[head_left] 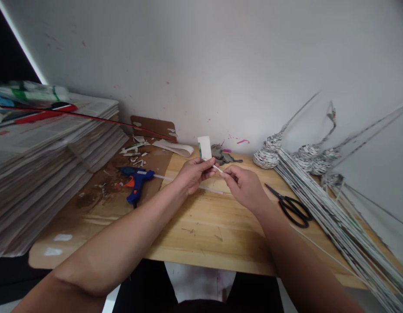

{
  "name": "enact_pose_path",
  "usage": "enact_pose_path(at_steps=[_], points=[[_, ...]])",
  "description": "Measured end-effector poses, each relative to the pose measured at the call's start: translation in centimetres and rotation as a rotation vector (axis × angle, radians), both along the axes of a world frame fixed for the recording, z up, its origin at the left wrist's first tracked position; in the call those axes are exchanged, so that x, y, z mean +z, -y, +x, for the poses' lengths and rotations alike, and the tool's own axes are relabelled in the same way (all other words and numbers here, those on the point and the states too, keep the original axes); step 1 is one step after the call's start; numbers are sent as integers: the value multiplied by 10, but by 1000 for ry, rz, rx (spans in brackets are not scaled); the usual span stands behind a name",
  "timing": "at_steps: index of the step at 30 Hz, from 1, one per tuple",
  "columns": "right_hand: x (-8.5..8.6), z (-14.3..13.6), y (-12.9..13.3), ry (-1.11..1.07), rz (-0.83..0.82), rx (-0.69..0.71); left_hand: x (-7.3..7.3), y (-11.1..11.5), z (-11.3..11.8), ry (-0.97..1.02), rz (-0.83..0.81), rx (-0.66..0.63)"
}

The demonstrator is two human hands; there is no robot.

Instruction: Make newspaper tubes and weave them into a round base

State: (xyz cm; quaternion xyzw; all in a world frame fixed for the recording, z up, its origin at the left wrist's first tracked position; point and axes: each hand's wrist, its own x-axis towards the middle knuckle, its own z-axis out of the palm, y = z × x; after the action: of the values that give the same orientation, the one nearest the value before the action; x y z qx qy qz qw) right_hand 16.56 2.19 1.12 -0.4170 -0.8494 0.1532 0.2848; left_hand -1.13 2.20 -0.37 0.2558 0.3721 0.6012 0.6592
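White paper strip (206, 148) rises beyond the left hand (195, 176), which pinches it; its lower part is hidden, so we cannot confirm that it joins the thin white roll (217, 168) spanning both hands. We find the right hand (239, 182) grasping the roll's right end, thumb against bent fingers. Left of these, the blue glue gun (138, 184) lies sideways. At near right, newspaper rods (328, 221) are cut off by the frame.
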Motion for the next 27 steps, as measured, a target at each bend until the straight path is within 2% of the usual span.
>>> enact_pose_path(at_steps=[4, 8, 11, 18, 22, 24, 27], points=[[0, 0, 0, 2, -50, 15, 1, 0, 0, 7, -2, -5], [0, 0, 1, 1, 45, -28, 1, 0, -1, 6, -8, -10], [1, 0, 2, 20, 53, -4, 1, 1, -1, 11, -5, -19], [3, 0, 1, -23, -162, 29, 1, 1, -1, 20, -1, -29], [1, 1, 1, -96, -356, 84, 1, 0, -2, 30, -2, -29], [1, 1, 1, -82, -272, 49, 1, 0, -2, 34, -9, -20], [1, 0, 3, -1, 5, -29, 1, 0, -1, 35, -20, -2]])
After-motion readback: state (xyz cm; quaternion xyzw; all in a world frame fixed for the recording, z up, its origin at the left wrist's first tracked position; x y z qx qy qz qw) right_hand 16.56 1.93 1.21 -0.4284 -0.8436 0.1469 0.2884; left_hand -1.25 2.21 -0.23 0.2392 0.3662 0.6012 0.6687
